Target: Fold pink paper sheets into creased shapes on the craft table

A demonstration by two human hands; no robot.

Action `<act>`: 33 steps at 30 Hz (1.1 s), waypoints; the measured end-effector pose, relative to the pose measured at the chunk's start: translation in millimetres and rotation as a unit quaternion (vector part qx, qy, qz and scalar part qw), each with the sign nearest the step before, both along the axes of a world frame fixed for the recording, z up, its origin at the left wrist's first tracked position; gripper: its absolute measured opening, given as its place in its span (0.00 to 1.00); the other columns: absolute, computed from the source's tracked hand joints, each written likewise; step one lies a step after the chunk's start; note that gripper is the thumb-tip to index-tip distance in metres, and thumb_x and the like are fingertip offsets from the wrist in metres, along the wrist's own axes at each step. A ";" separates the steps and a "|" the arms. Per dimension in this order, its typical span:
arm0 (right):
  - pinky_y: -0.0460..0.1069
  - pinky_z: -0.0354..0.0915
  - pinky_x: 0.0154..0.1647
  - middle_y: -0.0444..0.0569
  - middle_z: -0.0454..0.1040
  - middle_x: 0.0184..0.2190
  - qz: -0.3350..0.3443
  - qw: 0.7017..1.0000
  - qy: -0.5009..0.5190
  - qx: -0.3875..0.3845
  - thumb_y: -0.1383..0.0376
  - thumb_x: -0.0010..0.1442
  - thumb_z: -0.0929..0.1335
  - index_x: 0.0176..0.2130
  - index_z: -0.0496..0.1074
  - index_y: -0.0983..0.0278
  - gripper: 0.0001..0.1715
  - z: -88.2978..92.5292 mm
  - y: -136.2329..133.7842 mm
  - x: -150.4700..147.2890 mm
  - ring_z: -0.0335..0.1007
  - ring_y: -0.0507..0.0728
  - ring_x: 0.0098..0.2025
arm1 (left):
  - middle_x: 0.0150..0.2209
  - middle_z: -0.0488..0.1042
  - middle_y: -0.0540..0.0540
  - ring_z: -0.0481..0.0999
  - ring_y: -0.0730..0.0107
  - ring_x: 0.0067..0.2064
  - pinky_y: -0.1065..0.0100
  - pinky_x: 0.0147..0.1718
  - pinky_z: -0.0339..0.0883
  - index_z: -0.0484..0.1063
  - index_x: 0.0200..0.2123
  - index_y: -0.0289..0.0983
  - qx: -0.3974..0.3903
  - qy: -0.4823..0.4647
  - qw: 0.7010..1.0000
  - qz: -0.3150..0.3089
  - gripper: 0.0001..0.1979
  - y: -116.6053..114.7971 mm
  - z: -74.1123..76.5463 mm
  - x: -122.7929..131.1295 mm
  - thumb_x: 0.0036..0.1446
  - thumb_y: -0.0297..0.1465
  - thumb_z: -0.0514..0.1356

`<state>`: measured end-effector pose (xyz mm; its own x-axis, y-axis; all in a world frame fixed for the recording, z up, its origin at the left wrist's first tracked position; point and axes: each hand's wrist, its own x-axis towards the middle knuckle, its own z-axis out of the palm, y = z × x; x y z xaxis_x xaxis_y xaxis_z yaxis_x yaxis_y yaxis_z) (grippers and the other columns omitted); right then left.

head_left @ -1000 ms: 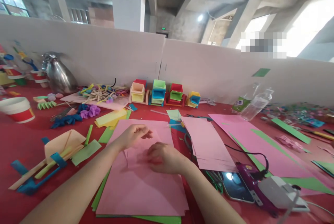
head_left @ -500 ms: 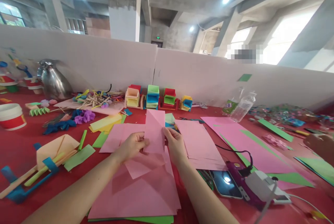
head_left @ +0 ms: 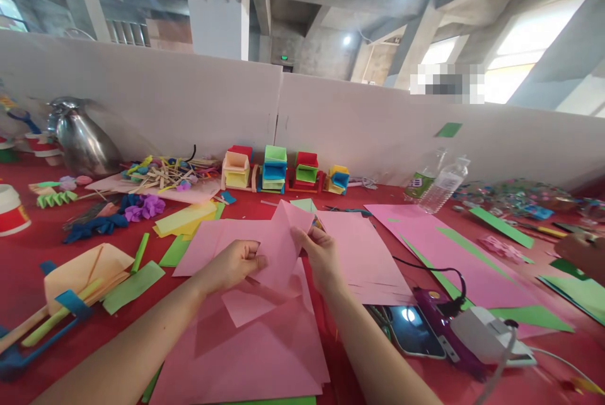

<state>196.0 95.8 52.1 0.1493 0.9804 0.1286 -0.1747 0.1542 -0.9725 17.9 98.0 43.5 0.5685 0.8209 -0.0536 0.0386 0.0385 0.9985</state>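
Between my two hands a piece of folded pink paper (head_left: 278, 247) is held up, its top drawn to a slanted point. My left hand (head_left: 243, 263) pinches its left edge between thumb and fingers. On the other side, my right hand (head_left: 319, 254) grips the right edge, where a flap tilts. Below them lies a stack of pink sheets (head_left: 241, 361) with green paper showing under its near edge. Further pink sheets (head_left: 368, 254) rest to the right of my right hand, and another pink sheet (head_left: 196, 250) is beyond my left hand.
Small coloured paper boxes (head_left: 275, 169) stand along the white partition (head_left: 189, 96). A steel jug (head_left: 85, 137) and craft sticks (head_left: 165, 175) are at left. To the right are a phone (head_left: 416, 332), a purple power strip (head_left: 444, 323), bottles (head_left: 447, 184) and another person's hand (head_left: 583, 250).
The held paper has gone from a flat upright strip to a tilted, opened shape with a flap at the right. My right hand has turned slightly. The view has shifted a little.
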 end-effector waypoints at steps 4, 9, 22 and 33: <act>0.46 0.63 0.22 0.42 0.67 0.16 -0.007 1.000 -0.017 -0.004 0.54 0.43 0.71 0.20 0.68 0.66 0.18 1.0 -0.2 1.0 0.61 0.49 0.19 | 0.27 0.73 0.47 0.73 0.68 0.30 0.69 0.28 0.64 0.71 0.31 0.33 -0.018 -0.015 0.999 -0.041 0.16 2.5 2.2 -3.7 0.44 0.40 0.64; 0.44 0.60 0.20 0.41 0.66 0.14 0.097 0.992 -0.064 -0.056 0.54 0.41 0.72 0.18 0.68 0.67 0.19 0.1 -8.5 -11.5 0.61 0.48 0.18 | 0.26 0.72 0.50 0.71 0.70 0.27 0.70 0.27 0.63 0.69 0.31 0.35 -0.021 -0.104 0.991 0.085 0.15 0.1 1.4 2.4 0.45 0.40 0.63; 0.44 0.61 0.24 0.42 0.65 0.17 0.114 0.987 -0.111 0.000 0.56 0.50 0.67 0.23 0.70 0.66 0.16 -0.2 -13.7 -15.0 0.62 0.49 0.21 | 0.20 0.66 0.53 0.65 0.74 0.24 0.73 0.25 0.59 0.71 0.25 0.36 0.060 -0.052 0.973 0.215 0.14 4.0 1.7 1.0 0.45 0.42 0.62; 0.43 0.52 0.19 0.40 0.60 0.14 0.186 0.953 -0.237 -0.024 0.56 0.52 0.65 0.18 0.65 0.65 0.19 3.2 -18.6 -12.2 0.54 0.47 0.18 | 0.31 0.73 0.49 0.70 0.69 0.33 0.72 0.30 0.61 0.72 0.33 0.37 0.146 0.054 0.983 0.094 0.12 8.5 15.3 -16.8 0.46 0.38 0.61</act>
<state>183.8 77.2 55.3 -0.2738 0.9605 0.0492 0.2524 0.1212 -0.9600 1.1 106.5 58.8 0.4084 0.9007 0.1479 0.1645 -0.2320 0.9587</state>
